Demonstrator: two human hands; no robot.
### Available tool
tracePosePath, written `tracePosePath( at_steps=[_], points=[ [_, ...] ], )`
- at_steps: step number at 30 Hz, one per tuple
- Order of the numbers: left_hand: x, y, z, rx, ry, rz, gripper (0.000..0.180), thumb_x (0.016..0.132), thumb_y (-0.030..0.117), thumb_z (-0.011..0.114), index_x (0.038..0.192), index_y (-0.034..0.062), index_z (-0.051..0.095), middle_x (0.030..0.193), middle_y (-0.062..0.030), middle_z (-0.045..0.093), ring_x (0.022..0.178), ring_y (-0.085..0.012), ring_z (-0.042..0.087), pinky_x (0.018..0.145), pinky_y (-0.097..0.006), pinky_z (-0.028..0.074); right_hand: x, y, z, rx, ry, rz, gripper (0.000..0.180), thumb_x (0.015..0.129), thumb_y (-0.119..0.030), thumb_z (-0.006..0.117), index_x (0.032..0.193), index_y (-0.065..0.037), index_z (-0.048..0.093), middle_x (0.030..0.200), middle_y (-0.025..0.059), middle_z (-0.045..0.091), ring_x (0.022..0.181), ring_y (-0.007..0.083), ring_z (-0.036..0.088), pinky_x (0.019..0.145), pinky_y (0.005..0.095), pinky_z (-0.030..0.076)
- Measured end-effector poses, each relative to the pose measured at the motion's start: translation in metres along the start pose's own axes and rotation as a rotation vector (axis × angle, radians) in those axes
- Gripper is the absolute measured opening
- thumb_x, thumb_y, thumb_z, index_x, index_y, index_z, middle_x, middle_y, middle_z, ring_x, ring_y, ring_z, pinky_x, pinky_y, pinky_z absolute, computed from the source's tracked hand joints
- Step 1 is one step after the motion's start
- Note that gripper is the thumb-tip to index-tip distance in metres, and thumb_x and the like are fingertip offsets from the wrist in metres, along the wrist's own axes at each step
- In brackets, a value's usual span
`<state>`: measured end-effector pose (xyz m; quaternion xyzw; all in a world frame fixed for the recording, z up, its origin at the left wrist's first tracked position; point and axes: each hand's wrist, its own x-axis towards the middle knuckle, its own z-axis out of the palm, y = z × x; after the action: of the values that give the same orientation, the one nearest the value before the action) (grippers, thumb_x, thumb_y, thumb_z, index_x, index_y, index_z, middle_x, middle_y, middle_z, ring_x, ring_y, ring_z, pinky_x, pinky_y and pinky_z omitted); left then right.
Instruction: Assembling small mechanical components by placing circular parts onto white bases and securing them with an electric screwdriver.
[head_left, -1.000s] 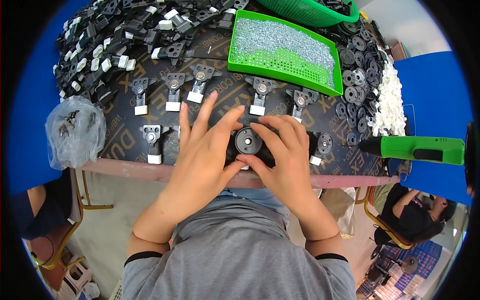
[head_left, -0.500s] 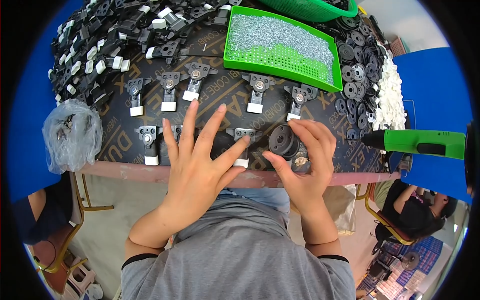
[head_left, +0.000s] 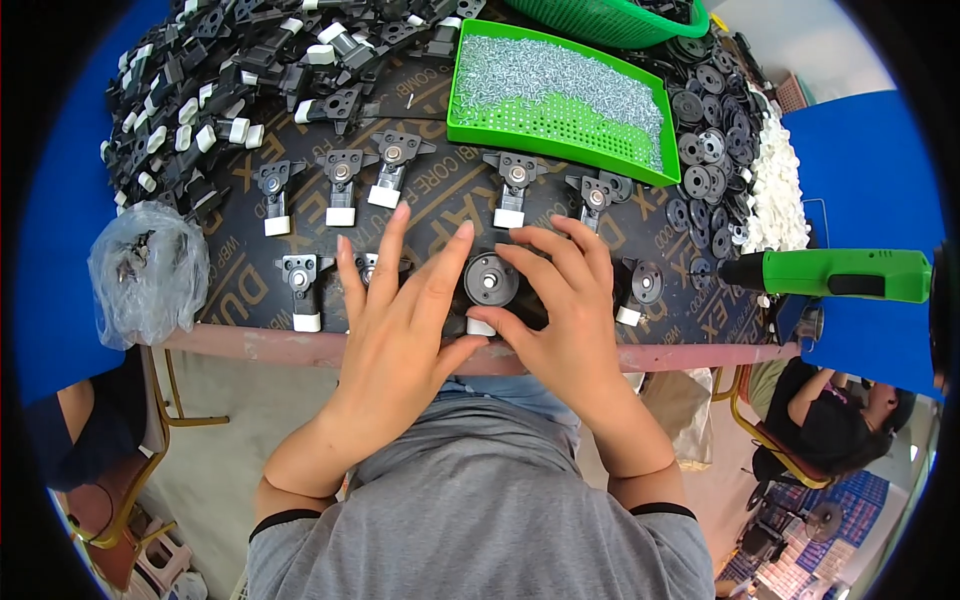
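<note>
My right hand (head_left: 570, 325) curls around a round black wheel (head_left: 491, 290), its index fingertip and thumb tip at opposite edges of the rim. Beneath that wheel lies a black bracket whose white end (head_left: 479, 327) shows by my thumb. A small pale pin shows in the wheel's centre. My left hand (head_left: 395, 325) is open with fingers spread, hovering over a partly covered bracket (head_left: 368, 268). Left of it lies another black bracket (head_left: 301, 282) with a white end. Near the right hand, a bracket carrying a wheel (head_left: 646, 284) is in plain sight.
Several brackets (head_left: 342, 178) form a row farther back. Behind them stands a green tray (head_left: 563, 150) of small screws. Bracket heaps fill the far left; black wheels (head_left: 700, 182) and white parts (head_left: 780, 190) lie right. A plastic bag (head_left: 148, 275) and green power screwdriver (head_left: 850, 275) flank the table.
My right hand has brought the wheel leftward onto the middle bracket. My left index finger has lifted away from that bracket. The wheeled bracket at right has come into view.
</note>
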<state>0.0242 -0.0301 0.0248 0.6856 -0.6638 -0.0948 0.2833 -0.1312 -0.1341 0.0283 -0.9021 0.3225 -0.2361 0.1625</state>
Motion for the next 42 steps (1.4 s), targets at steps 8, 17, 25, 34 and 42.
tracePosePath(
  at_steps=[8,17,25,34,42],
  points=[
    [0.008,0.002,0.004,-0.076,0.019,-0.038,0.100,0.069,0.013,0.081,0.152,0.0083,0.027,0.121,-0.0099,0.063,0.144,-0.0387,0.028,0.111,-0.070,0.007,0.005,-0.001,-0.003,0.056,-0.079,0.018,0.052,0.064,-0.019,0.085,0.112,-0.005,0.068,0.119,0.0071,0.062,0.123,0.0339,0.048,0.102,0.0455,0.040],
    [0.015,0.011,0.003,0.013,-0.040,-0.095,0.100,0.064,0.016,0.085,0.148,0.0052,0.032,0.131,-0.0056,0.061,0.145,-0.0312,0.028,0.116,-0.061,0.005,0.004,0.002,-0.017,0.038,-0.112,-0.019,0.055,0.065,-0.014,0.081,0.116,-0.003,0.066,0.119,0.0098,0.062,0.122,0.0329,0.049,0.099,0.0443,0.042],
    [0.042,0.034,-0.038,-0.017,-0.158,0.078,0.078,0.075,0.014,0.078,0.144,0.0061,0.041,0.140,-0.0178,0.043,0.135,-0.0419,0.036,0.111,-0.053,0.029,-0.068,0.065,-0.167,0.523,0.416,-0.057,0.020,0.090,-0.009,0.060,0.072,0.000,0.059,0.065,0.0040,0.056,0.057,0.0113,0.051,0.051,0.0246,0.036],
    [0.263,0.086,0.098,-0.029,-0.094,0.544,0.065,0.076,0.008,0.074,0.136,0.0074,0.048,0.124,-0.0163,0.053,0.116,-0.0364,0.053,0.093,-0.043,0.049,0.042,0.247,-0.095,-0.396,0.220,0.349,0.085,0.057,-0.035,0.093,0.125,-0.002,0.054,0.105,0.0204,0.063,0.091,0.0340,0.063,0.080,0.0401,0.051],
    [0.322,0.083,0.157,0.087,-0.024,0.703,0.028,0.081,0.011,0.065,0.108,0.0183,0.066,0.111,-0.0125,0.052,0.110,-0.0336,0.056,0.083,-0.043,0.054,0.042,0.249,-0.091,-0.070,0.382,0.514,0.037,0.070,-0.016,0.085,0.102,-0.004,0.072,0.069,0.0071,0.064,0.061,0.0165,0.057,0.062,0.0324,0.048]
  ],
)
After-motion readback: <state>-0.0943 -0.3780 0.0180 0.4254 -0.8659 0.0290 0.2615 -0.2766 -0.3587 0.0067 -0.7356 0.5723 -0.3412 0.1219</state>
